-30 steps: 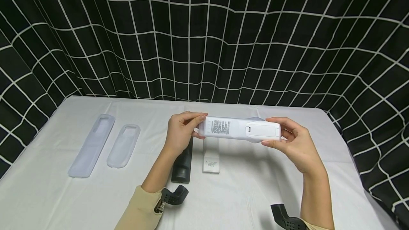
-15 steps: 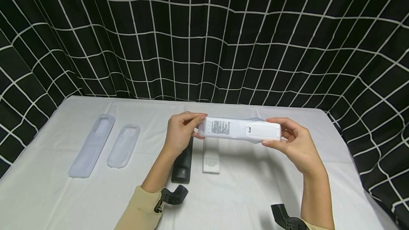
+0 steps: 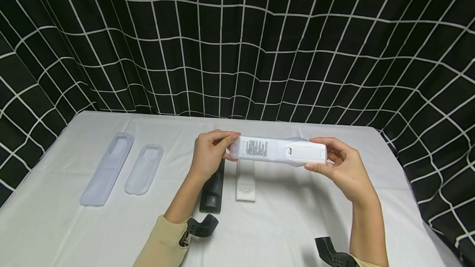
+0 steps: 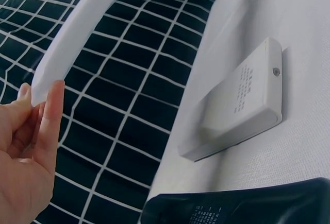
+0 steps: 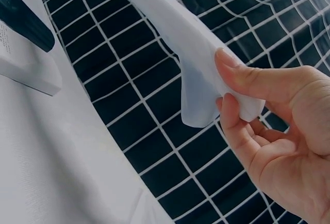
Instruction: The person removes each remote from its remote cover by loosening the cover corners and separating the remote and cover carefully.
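Observation:
A white remote control [image 3: 306,151] is held level above the table, its printed back and battery cover facing up. Over its left and middle part lies a translucent silicone sleeve [image 3: 274,148]; the right end of the remote sticks out of it. My left hand [image 3: 211,151] pinches the closed left end of the sleeve between thumb and fingers. At the other end, my right hand [image 3: 343,164] grips the remote by its edges, thumb on the near side. In the right wrist view, a loose flap of the sleeve [image 5: 198,95] hangs beside the fingers.
Below the hands, a black remote [image 3: 211,190] and a smaller white remote [image 3: 245,186] lie on the white-clothed table [image 3: 274,230]. Two more translucent sleeves, one long [image 3: 107,170] and one short [image 3: 144,170], lie at the left. A black checked curtain [image 3: 237,44] hangs behind.

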A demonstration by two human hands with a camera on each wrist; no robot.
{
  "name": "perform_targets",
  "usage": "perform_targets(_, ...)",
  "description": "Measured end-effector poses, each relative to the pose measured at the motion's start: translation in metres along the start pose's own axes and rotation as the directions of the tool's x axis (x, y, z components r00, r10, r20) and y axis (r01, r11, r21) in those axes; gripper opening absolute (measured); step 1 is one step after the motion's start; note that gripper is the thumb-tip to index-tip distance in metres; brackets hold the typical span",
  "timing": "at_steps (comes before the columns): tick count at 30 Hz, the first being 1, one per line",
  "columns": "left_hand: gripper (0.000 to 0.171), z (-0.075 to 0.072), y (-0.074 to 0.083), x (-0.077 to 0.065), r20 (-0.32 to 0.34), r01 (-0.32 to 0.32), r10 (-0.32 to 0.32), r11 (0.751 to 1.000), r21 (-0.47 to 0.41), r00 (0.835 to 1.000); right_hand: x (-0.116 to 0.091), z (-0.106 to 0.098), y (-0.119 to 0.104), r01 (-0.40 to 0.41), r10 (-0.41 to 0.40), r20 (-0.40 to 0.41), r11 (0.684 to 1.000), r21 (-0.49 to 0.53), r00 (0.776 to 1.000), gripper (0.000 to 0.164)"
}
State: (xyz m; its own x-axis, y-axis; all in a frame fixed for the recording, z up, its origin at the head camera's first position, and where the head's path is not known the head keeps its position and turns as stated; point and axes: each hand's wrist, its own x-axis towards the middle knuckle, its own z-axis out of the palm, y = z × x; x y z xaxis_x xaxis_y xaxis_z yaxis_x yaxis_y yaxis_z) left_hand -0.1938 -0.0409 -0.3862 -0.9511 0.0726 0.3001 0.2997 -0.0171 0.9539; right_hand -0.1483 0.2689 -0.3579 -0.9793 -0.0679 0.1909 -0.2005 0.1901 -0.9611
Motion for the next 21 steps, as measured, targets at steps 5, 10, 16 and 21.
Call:
perform_targets(5, 0.017, -0.0003, 0.0001, 0.0000, 0.003, -0.008, 0.008, 1.000, -0.006, 1.000, -0.0005, -0.0009, 0.0006, -0.002, 0.002, -0.003, 1.000, -0.015, 1.000, 0.057)
perform_targets(10, 0.017, -0.0004, 0.0014, -0.0002, 0.006, -0.005, 0.005, 1.000, -0.010, 1.000, -0.0011, -0.0020, 0.0005, -0.009, 0.009, -0.008, 1.000, -0.027, 1.000, 0.056)
perform_targets(16, 0.016, -0.0010, 0.0013, 0.0003, 0.005, -0.004, 0.004, 1.000, -0.011, 1.000, -0.0008, -0.0024, 0.0007, -0.011, 0.011, -0.005, 1.000, -0.015, 1.000, 0.057)
perform_targets(21, 0.016, -0.0020, 0.0008, 0.0010, 0.000, -0.006, 0.006, 1.000, -0.012, 1.000, -0.0009, -0.0030, 0.0015, 0.002, -0.002, -0.003, 1.000, -0.007, 1.000, 0.057)
